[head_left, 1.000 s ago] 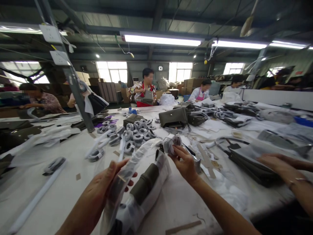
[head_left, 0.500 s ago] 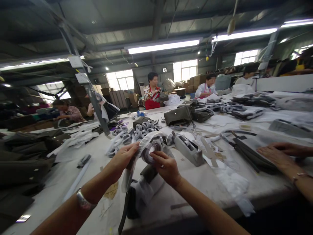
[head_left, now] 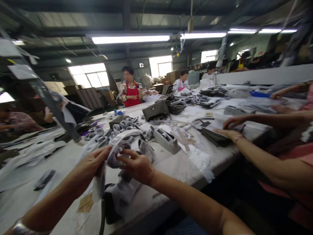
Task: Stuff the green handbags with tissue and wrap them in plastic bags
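Observation:
My left hand (head_left: pixel 91 166) pinches the edge of a clear plastic wrap (head_left: pixel 99 187) that hangs down from it. My right hand (head_left: pixel 135 166) grips a coiled grey strap (head_left: pixel 114 156) wrapped in plastic, held between both hands just above the white table (head_left: pixel 171 163). Below the hands lies a dark olive bag (head_left: pixel 119 195) partly covered in white wrapping. A grey tape dispenser (head_left: pixel 166 140) stands a little beyond my right hand.
A heap of coiled grey straps (head_left: pixel 122 125) lies farther back, with olive bags (head_left: pixel 156 111) behind it. A co-worker's arms (head_left: pixel 256 156) reach from the right onto a dark flat piece (head_left: pixel 215 137). Other people work at the far end. A slanted metal post (head_left: pixel 53 107) rises at left.
The view has swung right and down. Both hands stay together on the wrapped coiled strap, now lower and nearer me. The co-worker's arms reach farther into view.

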`<state>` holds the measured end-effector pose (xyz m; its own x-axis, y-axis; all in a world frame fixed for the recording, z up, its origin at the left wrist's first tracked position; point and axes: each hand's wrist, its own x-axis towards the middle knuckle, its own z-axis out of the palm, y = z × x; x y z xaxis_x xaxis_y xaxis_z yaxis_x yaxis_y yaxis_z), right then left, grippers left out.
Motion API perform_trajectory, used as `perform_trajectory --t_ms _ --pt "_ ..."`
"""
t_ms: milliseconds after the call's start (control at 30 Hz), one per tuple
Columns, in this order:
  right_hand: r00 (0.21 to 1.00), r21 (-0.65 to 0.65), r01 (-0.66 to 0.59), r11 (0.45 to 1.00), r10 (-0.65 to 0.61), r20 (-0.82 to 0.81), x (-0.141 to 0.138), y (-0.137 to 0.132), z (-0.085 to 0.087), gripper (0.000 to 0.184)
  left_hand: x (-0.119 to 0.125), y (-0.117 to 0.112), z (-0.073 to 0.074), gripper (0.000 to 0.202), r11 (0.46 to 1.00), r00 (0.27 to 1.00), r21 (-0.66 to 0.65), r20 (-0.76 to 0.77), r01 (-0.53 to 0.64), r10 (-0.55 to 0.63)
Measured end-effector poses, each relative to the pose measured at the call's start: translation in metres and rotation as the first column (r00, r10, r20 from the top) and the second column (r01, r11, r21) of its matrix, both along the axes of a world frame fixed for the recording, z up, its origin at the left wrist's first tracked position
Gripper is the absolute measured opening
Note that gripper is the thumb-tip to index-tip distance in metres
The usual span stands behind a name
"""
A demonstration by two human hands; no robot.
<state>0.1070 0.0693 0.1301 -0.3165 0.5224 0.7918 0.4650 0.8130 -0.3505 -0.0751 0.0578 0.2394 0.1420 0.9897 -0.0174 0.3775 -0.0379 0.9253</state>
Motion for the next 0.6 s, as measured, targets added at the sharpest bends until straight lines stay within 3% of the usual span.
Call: perform_trajectory --t_ms 133,233,267,300,333,367,500,600 --pt "0.997 -0.034 -0.022 0.999 0.02 -0.069 0.042 -0.015 -0.014 0.031 0.004 0.001 -0.006 0.068 0.989 0.984 -0.001 0.102 -0.149 0.149" --pt "0.982 -0.212 0.119 0.97 -0.147 -0.118 0.099 -0.014 -0.041 0.024 0.009 0.002 -0.005 0.075 0.975 0.958 -0.009 0.183 -0.221 0.219" --pt "0.965 -0.315 0.213 0.925 -0.25 -0.083 0.122 -0.011 -0.05 0.022 0.011 0.004 -0.003 0.076 0.971 0.947 -0.002 0.217 -0.24 0.235" --pt "0.926 -0.425 0.34 0.839 -0.378 -0.004 0.145 -0.005 -0.058 0.02 0.012 0.007 -0.001 0.078 0.966 0.934 0.011 0.257 -0.258 0.247" --pt "0.854 -0.511 0.486 0.709 -0.51 0.104 0.167 0.001 -0.064 0.019 0.014 0.01 0.001 0.08 0.96 0.92 0.03 0.297 -0.278 0.257" --pt "0.802 -0.541 0.558 0.63 -0.576 0.157 0.189 0.009 -0.069 0.02 0.015 0.014 0.003 0.082 0.953 0.903 0.054 0.338 -0.299 0.264" --pt "0.628 -0.59 0.716 0.374 -0.714 0.309 0.249 0.043 -0.076 0.021 0.025 0.021 0.003 0.084 0.93 0.874 0.17 0.429 -0.327 0.229" --pt "0.542 -0.624 0.755 0.201 -0.727 0.421 0.266 0.068 -0.079 0.027 0.033 0.016 -0.005 0.079 0.932 0.922 0.216 0.323 -0.291 0.213"
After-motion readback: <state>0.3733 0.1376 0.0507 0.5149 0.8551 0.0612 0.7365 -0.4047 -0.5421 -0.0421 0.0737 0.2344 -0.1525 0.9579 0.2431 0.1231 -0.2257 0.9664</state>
